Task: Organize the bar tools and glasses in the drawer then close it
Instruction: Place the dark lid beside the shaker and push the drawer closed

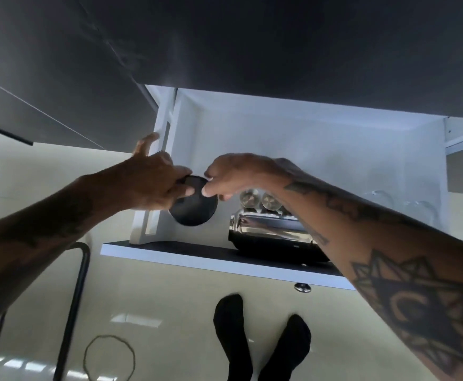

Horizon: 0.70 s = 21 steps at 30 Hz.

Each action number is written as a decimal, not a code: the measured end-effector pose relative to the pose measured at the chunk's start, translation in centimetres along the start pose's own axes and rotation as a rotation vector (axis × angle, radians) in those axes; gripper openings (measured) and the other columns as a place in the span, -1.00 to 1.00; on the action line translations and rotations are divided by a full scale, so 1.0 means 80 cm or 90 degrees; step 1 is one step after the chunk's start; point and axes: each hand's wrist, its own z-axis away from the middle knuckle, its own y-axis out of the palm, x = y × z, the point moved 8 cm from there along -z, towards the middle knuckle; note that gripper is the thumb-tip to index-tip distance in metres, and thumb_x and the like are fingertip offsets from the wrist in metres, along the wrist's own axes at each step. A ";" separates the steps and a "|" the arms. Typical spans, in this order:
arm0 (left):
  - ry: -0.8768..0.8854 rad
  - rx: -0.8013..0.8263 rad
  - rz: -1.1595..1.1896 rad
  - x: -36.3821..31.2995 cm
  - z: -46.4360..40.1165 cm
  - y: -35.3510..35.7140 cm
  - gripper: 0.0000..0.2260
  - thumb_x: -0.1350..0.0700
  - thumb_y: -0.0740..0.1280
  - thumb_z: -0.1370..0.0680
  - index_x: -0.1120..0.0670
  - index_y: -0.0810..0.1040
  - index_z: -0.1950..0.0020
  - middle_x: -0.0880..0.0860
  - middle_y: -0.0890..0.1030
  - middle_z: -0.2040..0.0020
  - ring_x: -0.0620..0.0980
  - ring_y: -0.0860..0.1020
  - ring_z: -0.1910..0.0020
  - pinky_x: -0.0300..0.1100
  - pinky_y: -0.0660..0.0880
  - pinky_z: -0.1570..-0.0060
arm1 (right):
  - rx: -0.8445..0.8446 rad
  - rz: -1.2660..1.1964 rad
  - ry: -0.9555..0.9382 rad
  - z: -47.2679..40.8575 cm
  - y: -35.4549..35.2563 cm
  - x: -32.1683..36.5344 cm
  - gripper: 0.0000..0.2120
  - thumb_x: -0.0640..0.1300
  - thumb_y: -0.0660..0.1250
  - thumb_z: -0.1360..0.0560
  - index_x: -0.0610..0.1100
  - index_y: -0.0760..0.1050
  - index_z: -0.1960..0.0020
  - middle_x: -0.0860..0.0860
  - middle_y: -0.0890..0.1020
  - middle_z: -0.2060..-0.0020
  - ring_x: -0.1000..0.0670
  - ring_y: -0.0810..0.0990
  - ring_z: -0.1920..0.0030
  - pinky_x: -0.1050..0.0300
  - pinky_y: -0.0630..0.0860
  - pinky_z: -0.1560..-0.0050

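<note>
A white drawer (224, 261) stands pulled out under a dark countertop. Over its left side my left hand (153, 182) grips a round black disc-shaped object (194, 209), with the thumb and fingers on its upper edge. My right hand (233, 174) pinches the same disc at its top right rim. To the right in the drawer lies a shiny metal shaker (266, 232) on its side. Two small steel cups (260, 200) sit behind it. Clear glasses (406, 204) stand at the drawer's right, faint against the white wall.
A dark countertop (252, 45) overhangs the drawer's back. The drawer's metal knob (302, 287) shows on its front. On the pale floor are my feet in black socks (260, 339), a black stool leg (73, 312) and a rubber band loop (109, 358).
</note>
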 end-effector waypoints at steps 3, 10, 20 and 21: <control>0.039 0.089 -0.107 -0.019 0.004 0.023 -0.75 -0.09 0.10 -0.65 -0.14 0.57 -0.06 -0.15 0.65 0.15 -0.14 0.54 -0.23 0.17 -0.74 -0.12 | 0.040 0.005 0.009 -0.006 0.023 0.003 -0.81 -0.04 0.23 -0.50 -0.11 0.47 0.22 0.10 0.62 0.44 0.14 0.54 0.41 0.19 0.32 0.38; 0.003 0.034 -0.066 -0.031 0.028 0.029 -0.65 -0.07 0.07 -0.60 -0.03 0.60 -0.16 -0.09 0.69 -0.02 -0.06 0.58 -0.21 0.26 -0.46 -0.36 | -0.008 0.019 0.012 0.005 0.040 0.009 -0.82 -0.13 0.18 -0.56 -0.18 0.50 0.10 -0.04 0.54 0.26 0.05 0.47 0.35 0.24 0.25 0.45; -0.181 -0.290 0.294 -0.150 0.101 -0.019 -0.53 -0.06 0.10 -0.59 0.21 0.47 -0.35 0.24 0.53 -0.28 0.22 0.50 -0.29 0.09 0.47 -0.25 | -0.484 -0.167 0.002 0.166 0.044 -0.034 -0.69 -0.07 0.18 -0.61 -0.16 0.47 -0.29 -0.08 0.60 -0.21 -0.12 0.55 -0.23 0.05 0.46 -0.16; -0.171 -0.288 0.296 -0.167 0.107 -0.017 -0.50 -0.08 0.08 -0.59 0.21 0.46 -0.38 0.25 0.51 -0.33 0.23 0.48 -0.34 0.11 0.41 -0.31 | -0.525 -0.145 0.025 0.196 0.057 -0.052 -0.68 -0.06 0.16 -0.62 -0.15 0.46 -0.31 -0.07 0.58 -0.25 -0.09 0.54 -0.27 0.08 0.45 -0.19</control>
